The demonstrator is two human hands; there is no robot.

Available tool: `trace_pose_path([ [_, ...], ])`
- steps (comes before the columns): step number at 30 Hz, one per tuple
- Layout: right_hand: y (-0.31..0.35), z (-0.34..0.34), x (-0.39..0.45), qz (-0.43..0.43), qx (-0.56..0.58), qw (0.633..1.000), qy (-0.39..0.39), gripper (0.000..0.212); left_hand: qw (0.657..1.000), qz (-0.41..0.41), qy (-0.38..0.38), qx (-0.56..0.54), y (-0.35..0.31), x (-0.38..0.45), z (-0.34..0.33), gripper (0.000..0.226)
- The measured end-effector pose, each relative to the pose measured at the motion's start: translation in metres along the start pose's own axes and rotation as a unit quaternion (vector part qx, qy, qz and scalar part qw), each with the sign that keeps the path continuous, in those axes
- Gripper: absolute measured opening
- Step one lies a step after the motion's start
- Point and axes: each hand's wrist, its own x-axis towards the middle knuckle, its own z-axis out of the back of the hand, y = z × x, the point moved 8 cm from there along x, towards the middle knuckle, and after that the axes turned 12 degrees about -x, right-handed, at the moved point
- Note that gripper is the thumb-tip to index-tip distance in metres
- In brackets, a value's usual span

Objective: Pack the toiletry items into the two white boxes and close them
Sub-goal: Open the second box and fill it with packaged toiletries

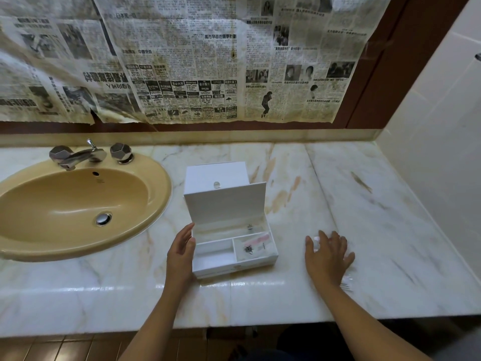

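An open white box (235,261) stands on the marble counter with its lid (229,204) upright. Its right front compartment holds a pink packet (257,241) and a small dark item (247,249). The left front compartment looks bare, and something clear lies in the back one. Behind it stands a second white box (205,175) with a clear knob (216,185), its lid down. My left hand (182,250) rests against the open box's left wall, fingers loosely extended. My right hand (329,252) lies flat, fingers spread, on clear plastic packets (347,278) to the right of the box.
A tan sink (31,246) with a chrome tap (78,156) takes up the counter's left end. Newspaper covers the wall behind. A white tiled wall (437,152) bounds the right side. The counter's front edge (234,327) runs just under my forearms.
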Motion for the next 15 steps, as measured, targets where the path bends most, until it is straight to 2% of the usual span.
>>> trace_pose_path([
  [8,0.060,-0.008,-0.001,0.023,0.104,0.991,0.081,0.047,1.000,0.003,-0.005,0.001,0.001,0.001,0.001,0.033],
  [12,0.076,-0.007,0.001,0.017,0.211,0.968,0.136,0.042,1.000,0.002,-0.007,0.003,0.000,0.001,0.001,0.032],
  [15,0.079,0.003,0.003,0.011,0.258,0.956,0.142,0.037,1.000,0.002,-0.008,0.007,0.001,0.002,0.002,0.032],
])
